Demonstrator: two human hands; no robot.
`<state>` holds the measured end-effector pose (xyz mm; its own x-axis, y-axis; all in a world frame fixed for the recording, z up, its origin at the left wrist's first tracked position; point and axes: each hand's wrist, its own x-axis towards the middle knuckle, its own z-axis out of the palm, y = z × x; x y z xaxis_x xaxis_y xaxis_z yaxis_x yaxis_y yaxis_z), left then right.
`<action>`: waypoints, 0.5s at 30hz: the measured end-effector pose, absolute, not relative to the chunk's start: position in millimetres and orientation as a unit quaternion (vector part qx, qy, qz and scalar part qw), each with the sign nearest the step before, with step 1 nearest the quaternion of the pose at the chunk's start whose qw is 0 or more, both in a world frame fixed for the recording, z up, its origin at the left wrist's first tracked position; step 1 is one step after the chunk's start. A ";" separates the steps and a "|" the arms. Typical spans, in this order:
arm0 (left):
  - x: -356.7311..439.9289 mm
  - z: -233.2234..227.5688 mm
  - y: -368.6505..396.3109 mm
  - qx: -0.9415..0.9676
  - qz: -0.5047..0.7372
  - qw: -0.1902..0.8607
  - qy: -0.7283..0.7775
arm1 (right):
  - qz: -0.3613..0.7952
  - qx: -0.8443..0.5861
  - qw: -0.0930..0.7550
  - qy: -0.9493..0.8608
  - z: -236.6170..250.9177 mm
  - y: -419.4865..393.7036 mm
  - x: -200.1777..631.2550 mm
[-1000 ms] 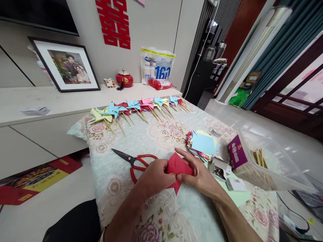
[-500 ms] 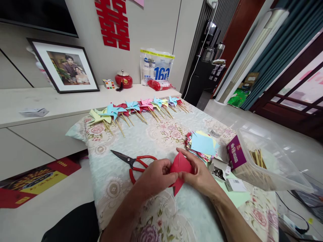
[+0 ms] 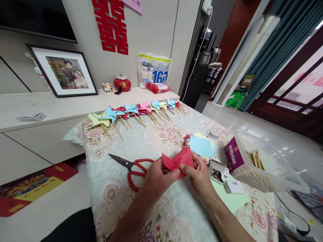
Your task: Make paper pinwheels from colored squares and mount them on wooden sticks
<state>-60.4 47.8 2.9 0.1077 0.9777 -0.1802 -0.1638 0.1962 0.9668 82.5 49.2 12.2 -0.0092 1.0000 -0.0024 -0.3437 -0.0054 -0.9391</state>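
A piece of red paper (image 3: 178, 159), cut and partly folded, is held between both hands above the flowered tablecloth. My left hand (image 3: 161, 174) grips its left side, with the thumb pressed on the lower front. On the right side my right hand (image 3: 198, 169) pinches it, thumb near the paper's middle. Both hands' other fingers are partly hidden behind the paper. Left of my left hand lie scissors (image 3: 130, 165) with red handles, their blades pointing to the far left. A stack of coloured paper squares (image 3: 202, 145), light blue on top, sits just beyond my right hand.
Finished paper pinwheels (image 3: 131, 109) on sticks line the table's far edge. At right stand an open small box of metal pins (image 3: 217, 174), a white box (image 3: 234, 187), a clear bin (image 3: 275, 178) with sticks, and a roll of clear tape (image 3: 215, 132).
The red paper has been turned and its folds now spread wider, with a point up at each side. My hands have shifted their grip on it. The view has tilted slightly.
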 end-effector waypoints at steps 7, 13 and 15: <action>-60.7 -0.2 48.7 0.429 0.467 0.585 0.506 | 0.593 -0.399 0.578 -0.393 5.9 45.0 78.6; -67.2 4.5 49.3 0.411 0.462 0.612 0.493 | 0.630 -0.385 0.550 -0.391 10.5 45.6 80.6; -71.0 8.6 48.7 0.397 0.463 0.625 0.488 | 0.632 -0.390 0.549 -0.383 10.0 47.7 83.4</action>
<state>-71.0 48.7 8.6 0.0952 0.9656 -0.2420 -0.1910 0.2564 0.9475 83.4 47.7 10.0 -0.0933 0.9930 -0.0730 -0.3946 -0.1042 -0.9129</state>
